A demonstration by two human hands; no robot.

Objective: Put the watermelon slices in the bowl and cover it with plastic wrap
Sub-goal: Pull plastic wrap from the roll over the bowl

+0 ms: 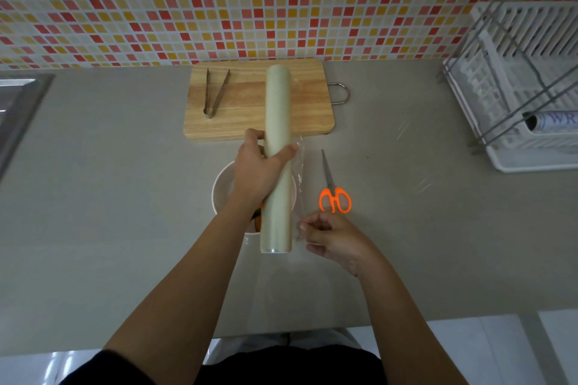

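My left hand (259, 170) grips a long pale roll of plastic wrap (277, 109), held lengthwise above a white bowl (220, 189) on the grey counter. The bowl is mostly hidden under the hand and roll; a little orange-red watermelon (257, 218) shows beside my wrist. My right hand (331, 236) pinches the loose clear edge of the wrap (299, 184) at the roll's right side, near its close end.
Orange-handled scissors (334, 194) lie right of the bowl. A wooden cutting board (247, 109) with metal tongs (215, 92) sits at the back by the tiled wall. A white dish rack (525, 87) stands at right, a sink edge (18, 109) at left.
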